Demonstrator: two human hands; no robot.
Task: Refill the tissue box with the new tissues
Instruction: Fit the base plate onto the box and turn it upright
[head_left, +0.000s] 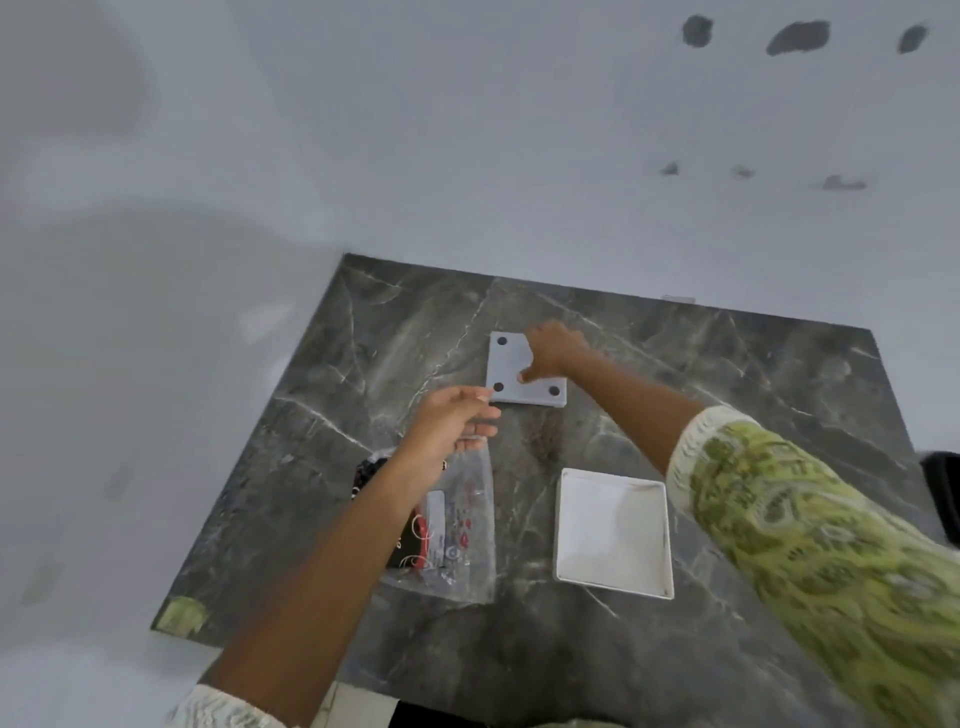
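Note:
A white square tissue box lies upside down on the dark marble table, with round dark feet at its corners. My right hand rests on its far right part, thumb pressed on the upturned base and fingers curled over the far edge. My left hand hovers just off the box's near left corner, fingers apart and holding nothing. Under my left forearm lies the clear plastic tissue pack with red and black print. A white shallow cover lies open side up at the near right.
A pale wall rises right behind the table's far edge. A patch of green tape marks the table's near left corner. A dark object shows at the right frame edge. Bare marble lies between the pack and the cover.

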